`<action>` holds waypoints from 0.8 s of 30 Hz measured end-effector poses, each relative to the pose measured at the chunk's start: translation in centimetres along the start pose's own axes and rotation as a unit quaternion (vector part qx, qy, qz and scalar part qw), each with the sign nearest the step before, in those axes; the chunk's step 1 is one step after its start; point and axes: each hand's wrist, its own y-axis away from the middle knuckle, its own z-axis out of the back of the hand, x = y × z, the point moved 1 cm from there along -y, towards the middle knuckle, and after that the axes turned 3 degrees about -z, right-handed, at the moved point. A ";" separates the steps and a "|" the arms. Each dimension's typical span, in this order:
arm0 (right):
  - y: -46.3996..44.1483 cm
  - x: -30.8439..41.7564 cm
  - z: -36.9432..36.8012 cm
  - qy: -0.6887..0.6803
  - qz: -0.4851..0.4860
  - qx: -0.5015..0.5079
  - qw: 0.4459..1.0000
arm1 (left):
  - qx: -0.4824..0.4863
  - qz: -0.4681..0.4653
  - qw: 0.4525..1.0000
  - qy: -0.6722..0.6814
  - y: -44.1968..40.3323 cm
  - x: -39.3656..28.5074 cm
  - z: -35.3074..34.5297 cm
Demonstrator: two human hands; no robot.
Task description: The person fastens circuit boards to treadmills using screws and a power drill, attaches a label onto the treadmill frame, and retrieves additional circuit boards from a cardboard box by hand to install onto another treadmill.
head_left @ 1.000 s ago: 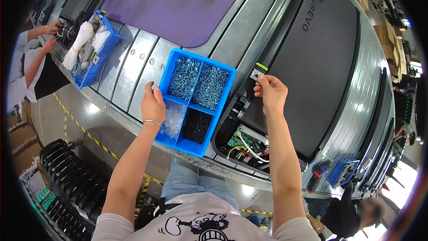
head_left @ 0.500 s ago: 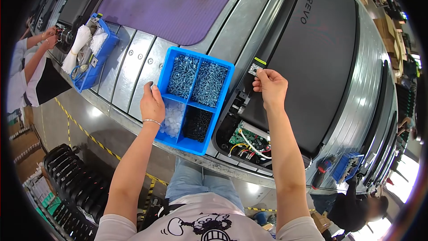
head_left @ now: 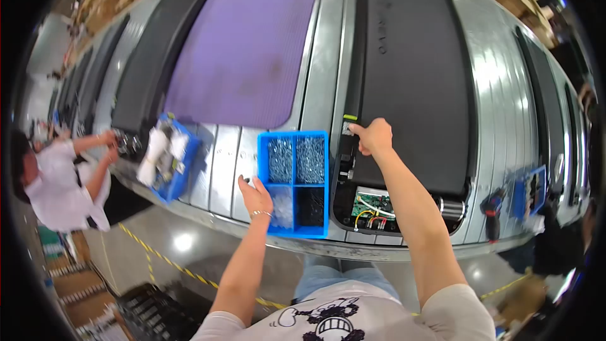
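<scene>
"How are the fingers set?"

"On the left hand point(head_left: 255, 201), thumb and forefinger are held apart, beside the left wall of the blue tray point(head_left: 295, 235), at lower centre. Whether the wall is touched cannot be told. On the right hand point(head_left: 375, 139), the fingers are curled in and the thumb is laid at a small pale label point(head_left: 347, 129); whether it is pinched cannot be told."

"Where is the label seen?"

"Just right of centre, on the left edge of the black treadmill point(head_left: 416, 88), below a yellow-green strip point(head_left: 350, 117)."

"And how does the treadmill look?"

"It is laid flat, dark and smooth, with lettering near the top. At its near end a green circuit board point(head_left: 372, 201) and coloured wires point(head_left: 362, 220) are exposed."

"Which way is it pointed?"

"Its long axis is run from the top of the frame down to lower right of centre, the exposed end being turned toward the person."
</scene>
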 end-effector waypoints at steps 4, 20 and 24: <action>4.9 -3.2 4.1 -0.111 -0.010 -0.013 0.994 | -0.005 -0.271 0.962 0.012 0.6 -4.5 0.9; 40.4 -47.5 -6.9 0.068 -0.317 -0.155 0.933 | 0.317 -0.683 0.553 -0.355 -6.5 -22.2 -11.5; 44.2 -52.2 -12.8 -0.021 -0.386 -0.030 0.922 | 0.338 -0.711 0.518 -0.334 -5.5 -20.0 -9.2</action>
